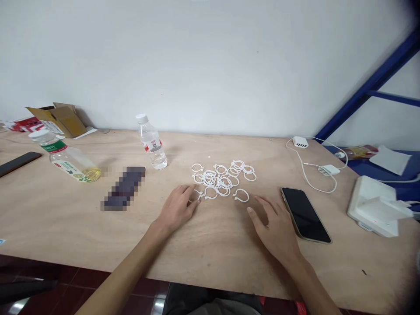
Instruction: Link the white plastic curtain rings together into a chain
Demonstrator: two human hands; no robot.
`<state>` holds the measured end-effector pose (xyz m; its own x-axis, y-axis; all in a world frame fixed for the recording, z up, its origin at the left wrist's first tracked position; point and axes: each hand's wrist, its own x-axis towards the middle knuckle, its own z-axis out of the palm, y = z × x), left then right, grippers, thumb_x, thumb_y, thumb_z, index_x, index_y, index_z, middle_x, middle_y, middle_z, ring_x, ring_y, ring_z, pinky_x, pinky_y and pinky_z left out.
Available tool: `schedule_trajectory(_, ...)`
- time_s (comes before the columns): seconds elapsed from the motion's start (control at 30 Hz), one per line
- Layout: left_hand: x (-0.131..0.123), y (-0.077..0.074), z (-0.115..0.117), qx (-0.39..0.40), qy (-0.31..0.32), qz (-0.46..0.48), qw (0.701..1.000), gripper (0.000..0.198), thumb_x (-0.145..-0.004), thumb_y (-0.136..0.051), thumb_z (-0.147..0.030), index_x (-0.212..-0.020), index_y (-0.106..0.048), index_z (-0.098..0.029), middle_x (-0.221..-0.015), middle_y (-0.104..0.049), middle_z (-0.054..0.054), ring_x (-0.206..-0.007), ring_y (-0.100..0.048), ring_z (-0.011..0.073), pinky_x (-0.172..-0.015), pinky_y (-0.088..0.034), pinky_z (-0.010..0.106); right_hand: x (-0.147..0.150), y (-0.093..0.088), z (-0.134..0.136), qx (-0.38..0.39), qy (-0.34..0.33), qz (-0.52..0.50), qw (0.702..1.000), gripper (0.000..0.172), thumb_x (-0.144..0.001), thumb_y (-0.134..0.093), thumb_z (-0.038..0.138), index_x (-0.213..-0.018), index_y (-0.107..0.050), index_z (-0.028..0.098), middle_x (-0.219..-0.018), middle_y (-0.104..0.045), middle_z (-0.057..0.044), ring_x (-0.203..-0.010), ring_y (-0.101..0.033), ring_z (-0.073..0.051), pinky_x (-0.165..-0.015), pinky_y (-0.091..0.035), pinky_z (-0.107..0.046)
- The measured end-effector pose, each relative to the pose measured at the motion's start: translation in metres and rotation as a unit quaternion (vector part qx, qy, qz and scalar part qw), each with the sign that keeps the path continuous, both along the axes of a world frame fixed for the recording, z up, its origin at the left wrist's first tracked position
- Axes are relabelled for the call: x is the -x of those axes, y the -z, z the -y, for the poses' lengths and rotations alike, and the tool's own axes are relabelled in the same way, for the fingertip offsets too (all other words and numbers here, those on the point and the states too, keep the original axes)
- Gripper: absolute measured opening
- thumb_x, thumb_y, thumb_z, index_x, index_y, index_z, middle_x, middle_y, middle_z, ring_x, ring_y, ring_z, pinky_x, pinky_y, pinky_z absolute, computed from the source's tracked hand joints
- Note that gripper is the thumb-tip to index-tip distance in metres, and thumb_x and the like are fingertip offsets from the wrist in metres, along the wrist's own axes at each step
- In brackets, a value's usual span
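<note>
Several white plastic rings (pixel 224 180) with small knobbed ends lie in a loose pile on the wooden table. My left hand (pixel 179 206) rests at the pile's near left edge, thumb and fingers apart around one ring (pixel 198 192); part of that ring is hidden by the fingers, and I cannot tell whether they touch it. My right hand (pixel 274 225) is open over the table, its fingers spread and holding nothing. A single ring (pixel 242 195) lies just left of its fingertips. Right beside this hand is a black-screened phone (pixel 306 214).
Left of the pile stand a water bottle (pixel 152 142) and a bottle with yellow liquid (pixel 67 157), near a pixelated dark item (pixel 124 189). A cardboard box (pixel 62 120) sits at the back left. To the right are a white charger with cable (pixel 300 142) and a white device (pixel 374 205).
</note>
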<state>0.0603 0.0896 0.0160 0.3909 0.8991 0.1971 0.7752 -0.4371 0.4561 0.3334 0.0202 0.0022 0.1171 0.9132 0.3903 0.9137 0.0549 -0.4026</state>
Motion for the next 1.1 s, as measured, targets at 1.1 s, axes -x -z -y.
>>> schedule_trajectory(1.1,-0.02,0.007,0.003,0.439,0.108,0.516,0.727,0.046,-0.081,-0.066,-0.058,-0.099,-0.075,-0.017,-0.093,-0.068,0.009,-0.086,-0.06,0.0196,-0.085,-0.046,0.033,0.043,-0.018,-0.054,0.06,-0.006,-0.498,0.865,0.033,-0.082,-0.062,0.047,-0.079,-0.073,0.016,-0.059,-0.063,0.0,-0.055,-0.055,-0.013,-0.056,-0.047,-0.026)
